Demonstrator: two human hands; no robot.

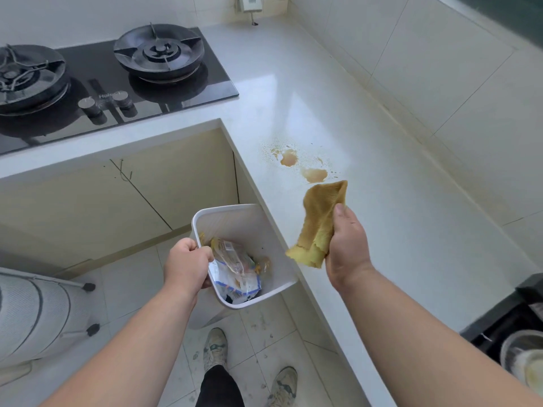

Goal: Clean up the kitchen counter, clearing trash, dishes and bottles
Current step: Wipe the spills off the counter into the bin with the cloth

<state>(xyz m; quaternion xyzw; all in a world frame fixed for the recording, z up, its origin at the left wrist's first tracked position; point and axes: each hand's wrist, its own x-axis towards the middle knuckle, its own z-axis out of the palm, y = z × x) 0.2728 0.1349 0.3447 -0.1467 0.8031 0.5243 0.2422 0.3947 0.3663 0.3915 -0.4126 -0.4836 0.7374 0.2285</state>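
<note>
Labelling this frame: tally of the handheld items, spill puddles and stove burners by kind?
Bin: 1
Cloth: 1
Puddles: 2
Burners: 2
Total: 6

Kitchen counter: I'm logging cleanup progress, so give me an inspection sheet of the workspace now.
Surface: white counter carries a brown spill, not yet wiped.
Job's things: yellow cloth; white bin holding wrappers.
Clutter: specks on the floor tiles.
Hands: left hand grips the bin rim; right hand holds the cloth.
Cables: nothing seen.
Surroundings: gas hob, cabinet doors, sink corner.
</note>
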